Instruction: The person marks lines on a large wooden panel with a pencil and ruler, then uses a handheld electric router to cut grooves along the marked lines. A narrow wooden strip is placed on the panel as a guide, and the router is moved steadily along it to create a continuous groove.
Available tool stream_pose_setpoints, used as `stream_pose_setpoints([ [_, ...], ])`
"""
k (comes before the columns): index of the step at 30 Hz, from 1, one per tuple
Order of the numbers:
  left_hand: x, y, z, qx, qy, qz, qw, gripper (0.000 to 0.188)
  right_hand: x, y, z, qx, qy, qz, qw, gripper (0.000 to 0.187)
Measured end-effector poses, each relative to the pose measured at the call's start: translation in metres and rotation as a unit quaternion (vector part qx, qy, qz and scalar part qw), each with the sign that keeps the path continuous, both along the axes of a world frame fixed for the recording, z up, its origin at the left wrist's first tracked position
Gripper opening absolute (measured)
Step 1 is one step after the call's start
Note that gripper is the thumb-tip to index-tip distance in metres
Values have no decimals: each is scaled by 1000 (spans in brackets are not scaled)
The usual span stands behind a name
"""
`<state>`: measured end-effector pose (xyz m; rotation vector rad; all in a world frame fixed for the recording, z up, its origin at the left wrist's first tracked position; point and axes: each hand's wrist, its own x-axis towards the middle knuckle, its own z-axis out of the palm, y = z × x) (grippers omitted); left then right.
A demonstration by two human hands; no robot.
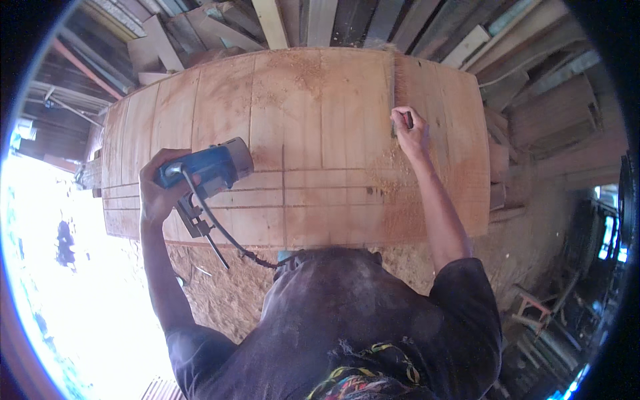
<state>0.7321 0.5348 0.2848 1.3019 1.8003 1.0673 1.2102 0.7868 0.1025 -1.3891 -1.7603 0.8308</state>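
Observation:
A wide wooden panel point(220, 93) of joined boards lies in front of me, with grooves cut along and across it. My left hand point(157, 190) is closed round a blue handheld trim router point(203, 167), tilted over the panel's near left part. A metal guide point(191, 217) sticks out below the tool, and its dark cord point(230, 237) runs back toward my waist. At the right of the panel, my right hand point(412, 133) grips the dark handle of a brush point(410, 77). Its long row of bristles reaches to the far edge and looks blurred.
Sawdust point(293, 73) is scattered on the panel, with more shavings near my right wrist. Stacked planks and offcuts point(320, 23) crowd the far side. Shavings cover the ground point(227, 287) below the near edge. Frames and timber point(533, 307) stand at the lower right.

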Motion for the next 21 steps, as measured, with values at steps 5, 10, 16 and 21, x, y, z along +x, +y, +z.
stream_pose_setpoints([
  [5, 24, 19, 8, -31, 3, -13, 999, 47, -130, -29, 8, 15, 117, 208, 971, 16],
  [10, 30, 13, 9, -66, 14, 23, 997, 51, -225, -27, -13, -82, 83, 241, 964, 18],
  [16, 43, 3, 2, -11, 104, 15, 994, 51, -89, 54, -24, -108, 168, 32, 979, 17],
  [21, 54, 4, -4, 19, 149, 30, 988, 53, 27, 76, -8, 90, -69, -85, 990, 17],
])
